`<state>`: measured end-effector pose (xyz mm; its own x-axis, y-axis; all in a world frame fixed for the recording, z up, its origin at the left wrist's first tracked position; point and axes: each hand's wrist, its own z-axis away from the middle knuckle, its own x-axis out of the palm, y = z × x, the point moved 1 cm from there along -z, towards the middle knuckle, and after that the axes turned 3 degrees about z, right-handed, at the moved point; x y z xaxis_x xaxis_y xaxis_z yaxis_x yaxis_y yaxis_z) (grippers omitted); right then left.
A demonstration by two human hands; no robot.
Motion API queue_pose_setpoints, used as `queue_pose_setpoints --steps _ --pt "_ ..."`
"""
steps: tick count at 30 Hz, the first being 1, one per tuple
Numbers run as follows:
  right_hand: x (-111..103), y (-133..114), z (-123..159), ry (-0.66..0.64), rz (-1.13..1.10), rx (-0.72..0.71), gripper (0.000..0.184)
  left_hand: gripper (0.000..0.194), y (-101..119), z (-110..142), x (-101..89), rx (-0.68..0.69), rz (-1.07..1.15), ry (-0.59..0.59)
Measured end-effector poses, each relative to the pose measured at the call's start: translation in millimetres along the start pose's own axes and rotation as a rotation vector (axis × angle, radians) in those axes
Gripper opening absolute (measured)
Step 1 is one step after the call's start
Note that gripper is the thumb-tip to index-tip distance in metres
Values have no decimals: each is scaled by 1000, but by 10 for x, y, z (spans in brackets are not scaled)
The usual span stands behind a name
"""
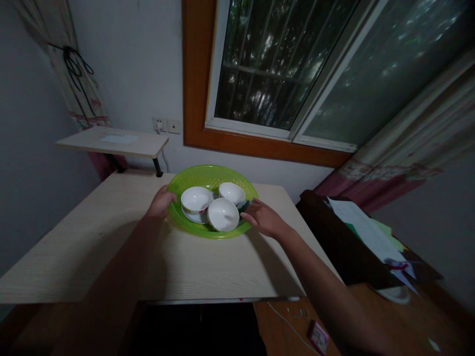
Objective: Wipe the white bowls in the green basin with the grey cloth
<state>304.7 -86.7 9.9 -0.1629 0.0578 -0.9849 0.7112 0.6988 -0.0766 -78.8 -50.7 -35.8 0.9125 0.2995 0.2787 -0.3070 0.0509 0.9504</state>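
Note:
A round green plastic basket (210,173) is at the far part of the desk, in the middle of the view. Three white bowls sit inside it: one at left (196,199), one at the back right (232,192) and one in front (223,214). Under the left bowl shows the edge of a white plate (195,218). My left hand (160,201) is closed on the basket's left rim. On the right rim my right hand (262,217) is closed too, its thumb reaching inside. Beside that thumb is something dark (243,208), too dim to name.
The pale wooden desk (208,269) carries a raised shelf (87,137) with a paper on it at left. A wall with sockets (166,124) and a window (282,74) stands behind. At right is dark furniture (334,244) with papers (367,227). A cable (289,324) lies on the floor.

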Motion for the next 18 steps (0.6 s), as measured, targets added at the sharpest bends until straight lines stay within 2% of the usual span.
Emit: queue_pose_setpoints --steps 4,7,12,18 --pt "-22 -246 93 -18 26 -71 55 51 42 47 28 -18 39 2" --pt "-55 -257 112 -24 4 -88 54 47 62 58 30 -17 36 -17" --pt "-125 54 55 -29 54 -16 52 42 77 39 -5 -17 -36 -76" --pt "-177 463 -42 7 77 -28 32 43 78 16 -38 -32 -48 -159"
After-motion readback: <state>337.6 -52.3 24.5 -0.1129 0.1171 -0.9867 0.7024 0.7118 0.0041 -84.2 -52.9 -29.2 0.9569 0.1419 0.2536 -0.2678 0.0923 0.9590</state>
